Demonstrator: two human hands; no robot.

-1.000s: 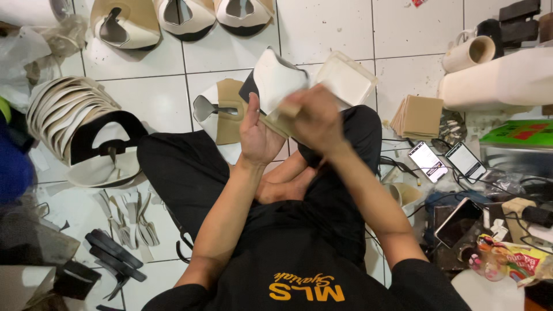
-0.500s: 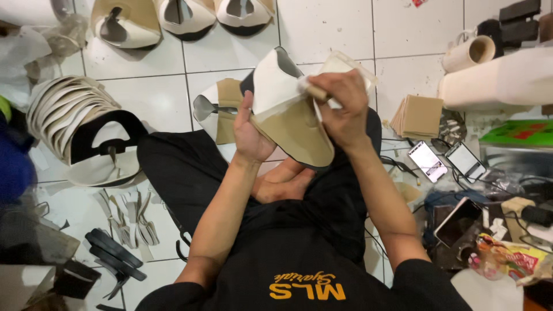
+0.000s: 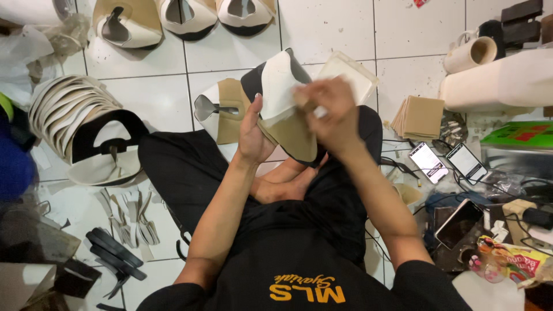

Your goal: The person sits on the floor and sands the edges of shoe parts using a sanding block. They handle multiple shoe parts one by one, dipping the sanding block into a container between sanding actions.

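Gripping a curved shoe upper of white, tan and black panels (image 3: 283,109) from its left edge, the left hand (image 3: 252,133) stands upright with the thumb and fingers closed on the piece. The right hand (image 3: 329,114) is closed over the upper's right side, blurred, with something small and pale pinched at its fingertips; what that is cannot be told. The upper is held in the air above the person's crossed legs (image 3: 288,183), the white panel on top and the tan panel hanging below.

Just behind the hands, on the white tiled floor (image 3: 155,95), lies another tan and white upper with a grey cutout (image 3: 222,112), and beside it a shallow white plastic tray (image 3: 351,72). To the right of the tray sits a stack of square tan pieces (image 3: 420,118), and near that two phones with lit screens (image 3: 446,162) lie side by side. A third phone with a dark screen (image 3: 458,223) lies nearer the person's right arm among black cables. A cream roll of material (image 3: 498,80) rests at the far right.

On the left a fanned stack of cream and black uppers (image 3: 75,129) leans on the floor, with small white cut strips (image 3: 129,216) and black strips (image 3: 112,250) below it. Three more uppers (image 3: 184,17) line the top edge.
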